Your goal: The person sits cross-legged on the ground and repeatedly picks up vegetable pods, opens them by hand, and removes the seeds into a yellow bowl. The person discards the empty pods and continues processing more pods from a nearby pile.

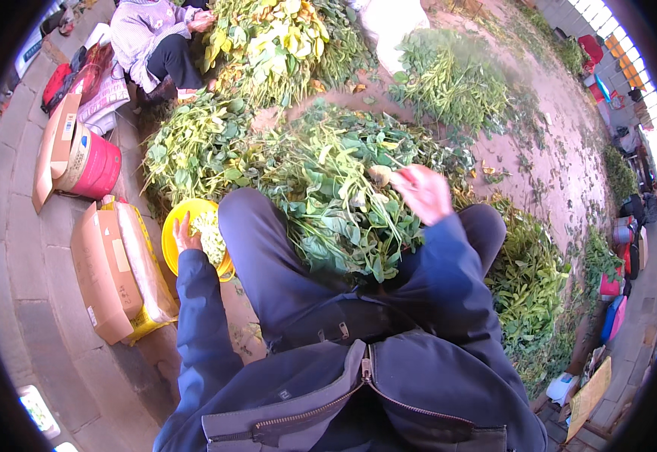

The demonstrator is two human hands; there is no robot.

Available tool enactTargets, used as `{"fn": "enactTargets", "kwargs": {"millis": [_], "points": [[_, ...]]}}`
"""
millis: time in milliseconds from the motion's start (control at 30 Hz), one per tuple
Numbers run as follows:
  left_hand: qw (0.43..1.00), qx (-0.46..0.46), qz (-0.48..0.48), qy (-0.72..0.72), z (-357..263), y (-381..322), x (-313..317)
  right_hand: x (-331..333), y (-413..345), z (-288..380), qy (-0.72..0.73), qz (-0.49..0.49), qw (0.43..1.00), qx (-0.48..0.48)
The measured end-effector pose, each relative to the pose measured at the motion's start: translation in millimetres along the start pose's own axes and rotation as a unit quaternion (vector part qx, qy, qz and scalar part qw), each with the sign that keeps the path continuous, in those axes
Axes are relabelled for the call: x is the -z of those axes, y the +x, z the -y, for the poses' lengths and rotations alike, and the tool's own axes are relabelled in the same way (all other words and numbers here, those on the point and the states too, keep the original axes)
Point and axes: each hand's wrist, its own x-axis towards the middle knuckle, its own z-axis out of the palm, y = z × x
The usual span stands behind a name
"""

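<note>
My left hand (186, 237) is over the near left side of a yellow bucket (197, 207), with its fingers apart and nothing visible in them. Small pale green pods or beans (214, 237) lie inside the bucket, beside my left knee. Between my knees spreads a heap of uprooted, leafy bean plants (340, 209) with green pods on the stems. My right hand (423, 195), blurred, is at the right side of this heap, next to a withered tan leaf (380, 175). Whether its curled fingers grip a stem cannot be made out.
Another person (150, 42) sits at the upper left beside a taller plant pile (275, 45). Left of the bucket are a cardboard box (105, 271) and a pink tub (97, 166). More plants (532, 271) lie right of my knee; a white sack (393, 28) is at the back.
</note>
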Motion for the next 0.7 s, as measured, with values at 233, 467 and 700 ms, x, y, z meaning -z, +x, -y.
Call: {"fn": "enactTargets", "kwargs": {"millis": [233,467,700], "points": [[0.939,-0.155,-0.114,-0.285,-18.8,1.0,23.1,-68.1,37.5,-12.1,-0.037,0.052,0.998,-0.005],[0.891,-0.125,-0.052,-0.434,-193.2,-37.9,70.3,28.8,34.7,62.7,0.305,0.124,0.938,-0.111],[0.84,-0.214,0.048,-0.496,-325.2,-63.6,81.9,114.5,20.6,129.2,0.148,-0.05,0.976,0.149]]}}
